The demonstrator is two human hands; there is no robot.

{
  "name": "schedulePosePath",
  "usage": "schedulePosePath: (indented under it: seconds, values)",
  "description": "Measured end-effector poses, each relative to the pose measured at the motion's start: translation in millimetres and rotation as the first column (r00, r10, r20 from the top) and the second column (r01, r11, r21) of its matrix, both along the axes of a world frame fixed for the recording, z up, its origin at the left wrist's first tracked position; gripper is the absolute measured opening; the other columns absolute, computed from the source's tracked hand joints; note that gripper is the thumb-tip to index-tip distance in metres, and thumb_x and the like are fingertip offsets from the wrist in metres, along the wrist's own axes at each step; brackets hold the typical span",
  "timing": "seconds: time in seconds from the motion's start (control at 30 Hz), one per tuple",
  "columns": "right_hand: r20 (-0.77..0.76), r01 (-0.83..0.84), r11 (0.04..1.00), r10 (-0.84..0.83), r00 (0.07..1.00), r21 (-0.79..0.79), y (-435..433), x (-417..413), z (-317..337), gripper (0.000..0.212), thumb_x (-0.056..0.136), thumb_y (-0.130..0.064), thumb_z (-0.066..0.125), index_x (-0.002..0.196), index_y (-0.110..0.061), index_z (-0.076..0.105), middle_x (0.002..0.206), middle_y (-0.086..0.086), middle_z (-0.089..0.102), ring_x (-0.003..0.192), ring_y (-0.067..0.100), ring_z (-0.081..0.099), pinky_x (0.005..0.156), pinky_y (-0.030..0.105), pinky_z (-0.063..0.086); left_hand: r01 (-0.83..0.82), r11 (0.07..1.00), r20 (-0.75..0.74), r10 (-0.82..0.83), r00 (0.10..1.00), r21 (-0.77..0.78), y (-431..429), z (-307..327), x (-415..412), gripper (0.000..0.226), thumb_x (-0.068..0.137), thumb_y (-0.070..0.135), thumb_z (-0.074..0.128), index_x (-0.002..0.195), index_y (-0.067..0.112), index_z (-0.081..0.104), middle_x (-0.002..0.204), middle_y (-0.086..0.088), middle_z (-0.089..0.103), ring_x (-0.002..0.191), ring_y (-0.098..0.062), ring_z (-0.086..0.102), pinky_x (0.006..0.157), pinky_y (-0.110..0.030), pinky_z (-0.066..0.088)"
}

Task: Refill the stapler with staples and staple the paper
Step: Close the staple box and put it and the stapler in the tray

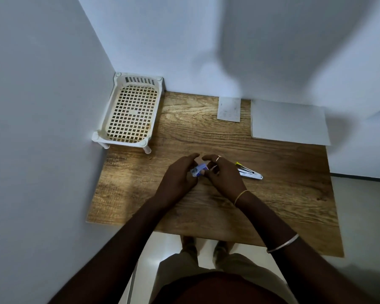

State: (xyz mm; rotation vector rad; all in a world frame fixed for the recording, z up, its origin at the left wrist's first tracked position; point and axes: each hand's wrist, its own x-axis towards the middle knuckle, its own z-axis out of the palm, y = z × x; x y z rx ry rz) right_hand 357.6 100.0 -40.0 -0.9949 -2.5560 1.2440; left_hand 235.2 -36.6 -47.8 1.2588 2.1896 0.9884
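Observation:
My left hand (180,172) holds a small blue and white staple box (199,172) over the middle of the wooden table (206,132). My right hand (223,174) meets it from the right, its fingers curled at the box's end. The stapler (249,171), white with a yellow and black tip, lies on the table just right of my right hand, apart from it. A large white sheet of paper (290,121) lies at the back right, and a smaller slip of paper (229,109) sits at the back edge.
A white plastic mesh tray on short legs (130,110) stands in the back left corner against the walls. Walls close in the table on the left and behind. The table's front edge is near my body, with the floor beyond it on the right.

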Motion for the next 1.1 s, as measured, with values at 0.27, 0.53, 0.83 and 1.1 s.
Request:
schedulePosePath:
  seconds: [0.27, 0.53, 0.83, 1.1]
  values:
    - [0.126, 0.020, 0.966, -0.054, 0.991, 0.258, 48, 60, 12, 0.040, 0.078, -0.024, 0.082, 0.116, -0.020, 0.071, 0.105, 0.000, 0.068, 0.094, 0.018, 0.064, 0.075, 0.030, 0.048, 0.275, 0.961, -0.092, -0.272, 0.958, 0.032, 69, 14, 28, 0.063, 0.086, 0.009, 0.074, 0.144, 0.012, 0.051, 0.122, -0.004, 0.068, 0.112, -0.018, 0.061, 0.096, -0.024, 0.044]
    - [0.239, -0.020, 0.924, -0.078, 0.968, 0.381, 77, 94, 2, 0.038, 0.084, -0.035, 0.074, 0.118, -0.019, 0.070, 0.110, 0.002, 0.070, 0.097, 0.022, 0.065, 0.079, 0.035, 0.053, 0.409, 0.903, -0.163, -0.427, 0.889, -0.132, 120, 9, 58, 0.061, 0.093, 0.014, 0.066, 0.150, 0.019, 0.044, 0.136, -0.005, 0.063, 0.123, -0.024, 0.055, 0.099, -0.033, 0.043]
    - [0.310, -0.075, 0.942, -0.032, 0.950, 0.327, 87, 102, -11, 0.036, 0.086, -0.042, 0.068, 0.115, -0.020, 0.069, 0.107, 0.001, 0.070, 0.097, 0.022, 0.065, 0.077, 0.034, 0.053, 0.461, 0.866, -0.212, -0.496, 0.842, -0.193, 129, 4, 67, 0.056, 0.094, 0.011, 0.064, 0.148, 0.011, 0.048, 0.136, -0.013, 0.062, 0.120, -0.031, 0.057, 0.099, -0.038, 0.042]
    - [0.307, -0.096, 0.953, 0.003, 0.952, 0.287, 91, 102, -16, 0.036, 0.089, -0.035, 0.065, 0.121, -0.020, 0.065, 0.111, 0.003, 0.068, 0.102, 0.023, 0.063, 0.080, 0.035, 0.051, 0.466, 0.844, -0.197, -0.521, 0.831, -0.266, 131, 4, 66, 0.063, 0.088, 0.012, 0.070, 0.146, 0.014, 0.049, 0.137, -0.011, 0.061, 0.121, -0.030, 0.057, 0.098, -0.039, 0.045]
